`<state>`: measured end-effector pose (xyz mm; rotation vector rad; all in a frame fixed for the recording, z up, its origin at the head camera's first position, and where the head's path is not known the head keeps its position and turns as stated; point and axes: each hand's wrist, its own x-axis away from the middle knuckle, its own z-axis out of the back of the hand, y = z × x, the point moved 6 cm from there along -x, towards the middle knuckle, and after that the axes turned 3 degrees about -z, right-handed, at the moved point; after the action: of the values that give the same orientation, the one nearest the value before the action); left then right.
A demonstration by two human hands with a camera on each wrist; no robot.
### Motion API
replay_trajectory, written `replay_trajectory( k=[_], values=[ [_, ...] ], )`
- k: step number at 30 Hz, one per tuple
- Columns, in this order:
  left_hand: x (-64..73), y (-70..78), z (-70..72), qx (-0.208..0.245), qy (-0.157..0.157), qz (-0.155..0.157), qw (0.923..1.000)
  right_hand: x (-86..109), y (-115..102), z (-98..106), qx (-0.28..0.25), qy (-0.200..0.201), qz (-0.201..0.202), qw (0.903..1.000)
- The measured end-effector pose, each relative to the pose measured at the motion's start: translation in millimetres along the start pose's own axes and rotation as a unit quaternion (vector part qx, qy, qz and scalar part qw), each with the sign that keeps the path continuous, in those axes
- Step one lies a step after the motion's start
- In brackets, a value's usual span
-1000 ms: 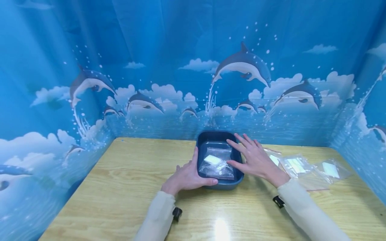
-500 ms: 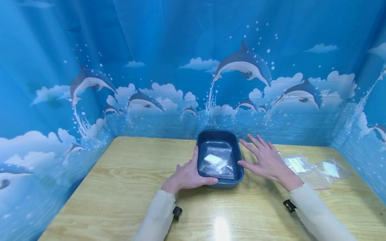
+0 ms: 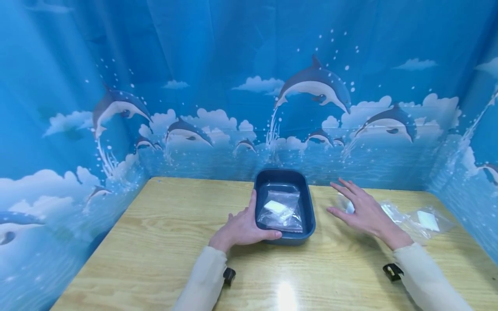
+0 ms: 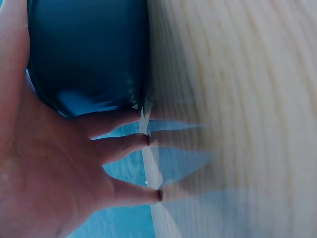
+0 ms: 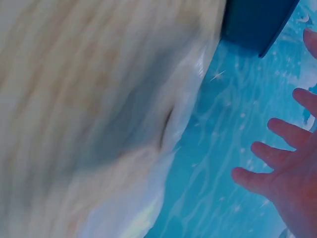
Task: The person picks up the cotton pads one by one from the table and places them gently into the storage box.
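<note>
A dark blue plastic box (image 3: 310,211) stands at the table's far edge. Inside it lies a clear zip bag (image 3: 289,199) holding a white block (image 3: 275,207). My left hand (image 3: 241,226) rests against the box's near left corner, thumb along the front rim. In the left wrist view its fingers (image 4: 121,148) are straight, spread, with tips at the tabletop. To the right of the box, my right hand (image 3: 363,211) hovers with fingers spread, holding nothing. It partly hides two clear bags behind it; one bag's white piece (image 3: 349,207) shows beside the thumb.
Another clear bag with a white piece (image 3: 428,220) lies farther right on the wooden table (image 3: 175,216). A blue dolphin-print curtain (image 3: 218,86) rises behind the table and along both sides.
My right hand has moved from over the box to the right, above the bags on the table. My left hand, the box and its contents have stayed put.
</note>
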<state>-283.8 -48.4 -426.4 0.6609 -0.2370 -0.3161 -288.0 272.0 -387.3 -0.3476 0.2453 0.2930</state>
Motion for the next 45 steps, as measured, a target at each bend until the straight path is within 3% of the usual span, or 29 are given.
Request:
replay_trajectory(
  k=[15,32,45],
  values=[
    [1.6,-1.0,-0.5,0.001,-0.001,0.002,1.0,4.5,51,-1,-0.073,-0.037,-0.054,0.9952],
    [-0.3,-2.0,-1.4,-0.004,-0.004,0.007,1.0,4.8,76,-11,-0.096,-0.087,-0.095,0.9871],
    [-0.5,-1.2,-1.2,-0.002,-0.007,0.009,0.9999,-2.1,89,-19,-0.079,-0.125,-0.073,0.9863]
  ],
)
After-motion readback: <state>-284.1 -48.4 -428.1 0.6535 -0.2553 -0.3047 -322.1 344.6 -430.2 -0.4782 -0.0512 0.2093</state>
